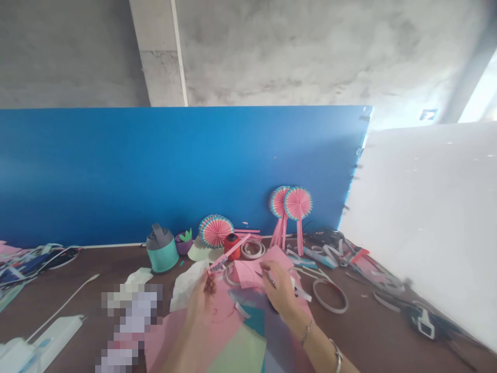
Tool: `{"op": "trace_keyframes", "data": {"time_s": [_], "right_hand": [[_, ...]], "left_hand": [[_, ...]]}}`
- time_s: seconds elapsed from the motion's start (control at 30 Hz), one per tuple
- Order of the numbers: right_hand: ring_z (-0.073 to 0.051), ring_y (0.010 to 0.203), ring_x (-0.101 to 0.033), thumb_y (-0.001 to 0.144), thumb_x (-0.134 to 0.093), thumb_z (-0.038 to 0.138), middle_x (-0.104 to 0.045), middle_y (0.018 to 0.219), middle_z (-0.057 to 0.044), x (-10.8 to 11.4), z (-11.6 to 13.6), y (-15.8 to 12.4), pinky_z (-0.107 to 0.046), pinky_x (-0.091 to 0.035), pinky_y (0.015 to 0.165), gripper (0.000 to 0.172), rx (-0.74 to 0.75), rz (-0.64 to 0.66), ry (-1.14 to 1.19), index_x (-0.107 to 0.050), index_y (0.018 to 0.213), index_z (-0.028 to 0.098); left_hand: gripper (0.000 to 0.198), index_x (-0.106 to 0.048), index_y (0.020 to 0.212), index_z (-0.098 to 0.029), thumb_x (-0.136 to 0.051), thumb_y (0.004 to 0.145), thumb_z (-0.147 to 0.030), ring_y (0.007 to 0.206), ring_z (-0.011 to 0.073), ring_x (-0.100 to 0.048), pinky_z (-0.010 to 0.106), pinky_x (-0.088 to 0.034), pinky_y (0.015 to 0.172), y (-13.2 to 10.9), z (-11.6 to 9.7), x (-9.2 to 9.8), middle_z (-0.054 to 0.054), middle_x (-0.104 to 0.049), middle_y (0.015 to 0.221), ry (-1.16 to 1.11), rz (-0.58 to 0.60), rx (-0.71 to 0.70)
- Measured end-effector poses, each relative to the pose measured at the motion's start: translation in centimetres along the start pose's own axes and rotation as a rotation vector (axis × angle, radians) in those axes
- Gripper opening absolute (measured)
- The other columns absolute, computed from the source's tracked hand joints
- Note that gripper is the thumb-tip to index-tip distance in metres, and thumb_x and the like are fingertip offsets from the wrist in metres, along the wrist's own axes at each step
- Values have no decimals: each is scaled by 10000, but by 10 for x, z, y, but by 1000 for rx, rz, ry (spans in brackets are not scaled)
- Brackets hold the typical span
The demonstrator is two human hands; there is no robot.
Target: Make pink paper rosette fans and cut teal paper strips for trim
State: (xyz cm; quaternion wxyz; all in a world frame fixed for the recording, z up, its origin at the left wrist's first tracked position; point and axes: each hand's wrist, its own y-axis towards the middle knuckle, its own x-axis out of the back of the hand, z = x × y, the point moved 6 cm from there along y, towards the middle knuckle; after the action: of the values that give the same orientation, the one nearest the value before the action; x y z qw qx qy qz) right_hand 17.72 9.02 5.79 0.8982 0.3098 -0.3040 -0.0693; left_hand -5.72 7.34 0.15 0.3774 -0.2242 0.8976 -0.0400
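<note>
My left hand (pixel 202 291) is closed around the lower end of a narrow pink paper strip (pixel 235 248), which has a striped, pleated-looking edge and slants up to the right. My right hand (pixel 278 286) has its fingers bent and drawn together beside a loose pink paper piece (pixel 245 273). A small dark thing shows at those fingertips, but its kind is unclear. Beneath both hands lie pink sheets (pixel 174 331), a green sheet (pixel 240 349) and a teal sheet (pixel 254 317). A red round container (pixel 232 247) stands just beyond the strip.
Round pleated pink fans (pixel 298 203) lean against the blue partition (pixel 155 166); more (pixel 216 231) lie left of them. A teal-grey container (pixel 162 249) and purple pot (pixel 184 243) stand at the back. Tape rolls (pixel 330 296), cables, paper scraps and a white power strip (pixel 58 339) surround the sheets.
</note>
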Motion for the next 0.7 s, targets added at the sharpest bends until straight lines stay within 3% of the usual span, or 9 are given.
{"op": "trace_keyframes", "data": {"time_s": [0.13, 0.23, 0.37, 0.5, 0.7], "right_hand": [[-247, 901, -644, 798, -452, 129, -702, 935, -98, -18, -3, -8, -400, -486, 816, 249, -23, 152, 5, -653, 940, 166], [-240, 921, -641, 802, -463, 134, -702, 956, -102, -20, 0, -11, -392, -483, 830, 262, -19, 173, 29, -656, 977, 166], [-241, 915, -644, 806, -451, 144, -704, 955, -114, -22, -2, -10, -400, -482, 840, 279, -42, 192, 36, -662, 988, 149], [-246, 901, -646, 815, -440, 162, -706, 953, -114, -25, -6, -9, -403, -474, 831, 284, -58, 218, 9, -668, 983, 159], [-252, 926, -618, 784, -441, 109, -699, 949, -93, -27, 1, -10, -404, -439, 838, 283, 8, 292, -27, -675, 928, 176]], "left_hand": [[105, -684, 872, -119, -643, 790, -67, 676, 124, -684, 195, -560, 602, -13, 2, -13, 64, -721, 801, -57, 74, 76], [246, -685, 1015, -121, -696, 770, -112, 802, 160, -706, 227, -579, 704, -21, 4, -23, 89, -735, 962, -56, 209, 106], [383, -665, 1070, -173, -771, 703, -141, 825, 143, -700, 222, -571, 745, -24, 4, -30, 50, -730, 975, -35, 331, 57], [266, -687, 886, -142, -811, 651, -146, 795, 131, -685, 218, -565, 750, -23, 6, -31, 32, -718, 900, -2, 353, 25], [295, -690, 894, -173, -833, 637, -198, 760, 146, -681, 237, -550, 723, -24, 7, -27, 15, -720, 822, 126, 271, -69]]}}
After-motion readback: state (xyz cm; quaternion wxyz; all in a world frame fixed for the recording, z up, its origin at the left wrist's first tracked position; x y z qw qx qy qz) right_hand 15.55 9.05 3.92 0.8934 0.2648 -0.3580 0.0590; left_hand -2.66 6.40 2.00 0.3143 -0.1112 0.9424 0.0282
